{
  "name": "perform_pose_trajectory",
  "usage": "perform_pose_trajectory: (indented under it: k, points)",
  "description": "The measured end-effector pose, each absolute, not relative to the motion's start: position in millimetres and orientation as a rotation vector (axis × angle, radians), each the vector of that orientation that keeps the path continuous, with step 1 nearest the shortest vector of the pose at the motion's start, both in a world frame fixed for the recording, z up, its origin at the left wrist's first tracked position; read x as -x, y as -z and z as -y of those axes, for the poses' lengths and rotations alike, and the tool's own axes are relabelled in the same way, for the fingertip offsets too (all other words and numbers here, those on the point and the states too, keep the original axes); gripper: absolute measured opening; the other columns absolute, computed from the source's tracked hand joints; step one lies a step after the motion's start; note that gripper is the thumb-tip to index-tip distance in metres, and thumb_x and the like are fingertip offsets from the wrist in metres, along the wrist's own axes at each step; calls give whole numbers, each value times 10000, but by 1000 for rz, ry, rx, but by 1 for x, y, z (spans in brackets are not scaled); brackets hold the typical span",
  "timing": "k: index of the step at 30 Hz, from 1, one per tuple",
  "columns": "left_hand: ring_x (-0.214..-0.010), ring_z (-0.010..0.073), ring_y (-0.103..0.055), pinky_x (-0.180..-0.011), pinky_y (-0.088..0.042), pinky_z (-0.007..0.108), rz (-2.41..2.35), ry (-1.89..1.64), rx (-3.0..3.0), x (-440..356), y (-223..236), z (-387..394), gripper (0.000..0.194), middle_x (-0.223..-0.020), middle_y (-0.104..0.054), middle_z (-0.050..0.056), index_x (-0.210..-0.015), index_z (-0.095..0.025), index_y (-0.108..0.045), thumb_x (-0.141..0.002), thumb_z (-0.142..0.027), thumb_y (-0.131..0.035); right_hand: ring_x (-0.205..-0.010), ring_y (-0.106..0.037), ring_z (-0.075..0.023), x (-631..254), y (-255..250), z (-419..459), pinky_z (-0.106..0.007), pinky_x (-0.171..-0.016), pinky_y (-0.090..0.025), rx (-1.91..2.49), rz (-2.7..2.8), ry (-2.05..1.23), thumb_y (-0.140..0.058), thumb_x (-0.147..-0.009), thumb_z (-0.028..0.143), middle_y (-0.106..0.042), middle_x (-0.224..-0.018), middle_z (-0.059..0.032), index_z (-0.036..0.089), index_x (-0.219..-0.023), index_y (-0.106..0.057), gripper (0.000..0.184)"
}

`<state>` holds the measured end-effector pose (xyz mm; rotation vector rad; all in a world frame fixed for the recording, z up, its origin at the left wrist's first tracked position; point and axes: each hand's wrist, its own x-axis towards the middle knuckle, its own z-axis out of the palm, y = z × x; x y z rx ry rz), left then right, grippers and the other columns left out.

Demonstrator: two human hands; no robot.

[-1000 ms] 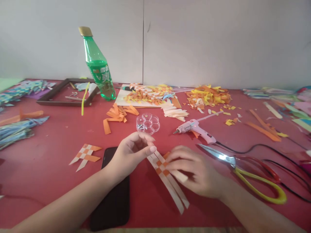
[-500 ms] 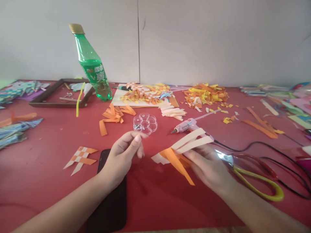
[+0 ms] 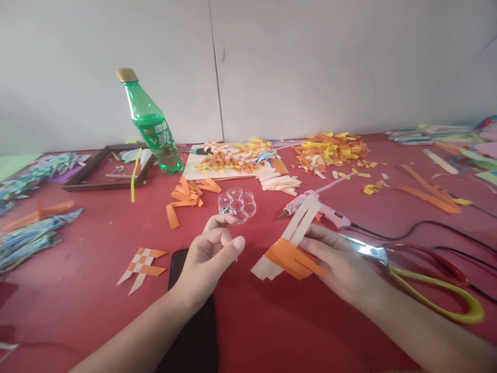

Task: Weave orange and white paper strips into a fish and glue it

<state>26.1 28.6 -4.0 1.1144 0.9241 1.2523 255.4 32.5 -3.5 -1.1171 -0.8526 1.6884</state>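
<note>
Orange and cream, held as woven strips (image 3: 287,256) in right grip (image 3: 337,264) over bench (image 3: 248,326); loosely parted at left grip (image 3: 205,261), near phone (image 3: 198,334).

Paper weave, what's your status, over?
Right hand gripping weave, cream strips sticking up. Left hand off it, half-curled. Scissors close by right hand; phone under left wrist.

Bare forearms (image 3: 145,326), bare slender fingers (image 3: 228,253)
</note>
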Motion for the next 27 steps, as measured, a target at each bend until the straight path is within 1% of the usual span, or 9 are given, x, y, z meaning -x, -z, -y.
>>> perform_pose_trajectory:
  k: [5, 9, 13, 15, 19, 21, 23, 25, 27]
  points:
    - [-1319, 218, -454, -1108, -347, 361, -570, -1249, -891, -22, 6, -34, 195, -1433, -490, -28, -939, -330, -720, -782, -436, -764, -690, -694, -131, -255, 3, -33, -243, -705, -572, 1084, 841, -1715, -852, -663, 349, -755, -788, 0, 257, -800, -773, 182]
    - [-1145, 187, -625, -1064, -415, 357, -440, -1029, -853, -18, 4, -36, 73, -1319, -629, -16, -787, -309, -759, -791, -380, -772, -726, -711, -150, -256, 5, -33, -257, -715, -578, 1065, 870, -1714, -843, -674, 354, -765, -811, -15, 258, -833, -775, 198]
    - [-872, 156, -723, -1172, -279, 387, -493, -1024, -798, -19, -2, -31, 284, -642, -696, -45, -1042, -309, -742, -778, -407, -780, -746, -718, -157, -257, 6, -31, -271, -733, -582, 1049, 919, -1730, -814, -715, 359, -771, -856, -18, 269, -869, -770, 184]
    - [-743, 118, -719, -1173, -279, 361, -539, -1034, -770, -20, -4, -29, 133, -437, -545, -97, -945, -305, -755, -814, -279, -761, -746, -717, -159, -257, 6, -31, -281, -746, -585, 1040, 925, -1726, -812, -717, 356, -770, -858, -16, 268, -875, -769, 186]
    - [-1214, 225, -588, -1090, -403, 390, -547, -1108, -755, -24, -6, -31, 213, -939, -740, 14, -898, -291, -732, -721, -364, -825, -696, -701, -131, -256, 7, -31, -253, -713, -578, 1033, 899, -1728, -821, -711, 326, -763, -817, 1, 260, -836, -768, 151]
    - [-990, 213, -666, -1042, -445, 381, -666, -1237, -736, -27, -5, -33, 279, -722, -708, 24, -597, -230, -658, -777, -414, -766, -676, -695, -127, -255, 6, -31, -232, -664, -565, 1035, 901, -1750, -814, -717, 328, -761, -799, -6, 245, -837, -769, 153]
    - [-619, 146, -612, -1017, -452, 358, -833, -1354, -722, -29, -2, -34, 531, -382, -446, -41, -404, -219, -478, -869, -387, -671, -674, -699, -134, -254, 5, -31, -226, -637, -554, 1034, 925, -1769, -806, -719, 335, -762, -796, -18, 227, -836, -767, 163]
    - [-518, 112, -543, -975, -464, 344, -952, -1348, -778, -30, 0, -34, 397, -363, -375, -84, -530, -213, -583, -898, -350, -645, -711, -712, -149, -253, 4, -31, -237, -660, -557, 1031, 973, -1773, -802, -721, 333, -765, -809, -23, 221, -837, -764, 166]
    - [-643, 112, -615, -899, -486, 317, -978, -1187, -903, -32, 1, -32, 170, -561, -589, -65, -825, -211, -677, -881, -371, -671, -788, -725, -169, -253, 4, -30, -267, -729, -568, 1022, 1032, -1760, -790, -738, 329, -768, -857, -23, 229, -885, -762, 180]
